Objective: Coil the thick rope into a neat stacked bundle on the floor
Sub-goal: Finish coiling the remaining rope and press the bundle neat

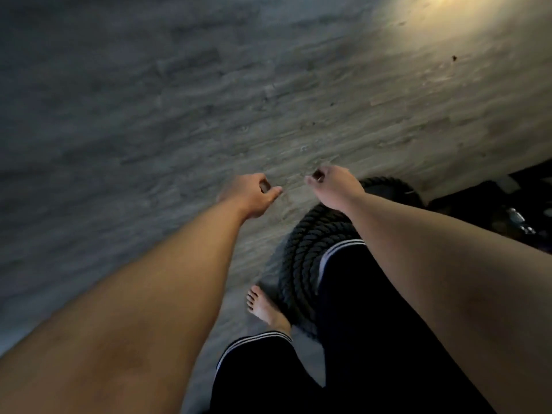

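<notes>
A thick black twisted rope (307,249) lies coiled in stacked loops on the grey wood-look floor, partly hidden by my right leg and right forearm. My left hand (254,194) hangs above bare floor to the left of the coil, fingers loosely curled, thumb out, holding nothing. My right hand (331,183) hovers over the far side of the coil, fingers curled under, nothing visible in it. Neither hand touches the rope.
My bare left foot (264,306) stands on the floor right beside the coil's near left edge. Black trousers with white stripes (358,309) cover part of the coil. Dark cluttered objects (507,210) sit at the right edge. Bright light falls on the floor (442,31) at the top right.
</notes>
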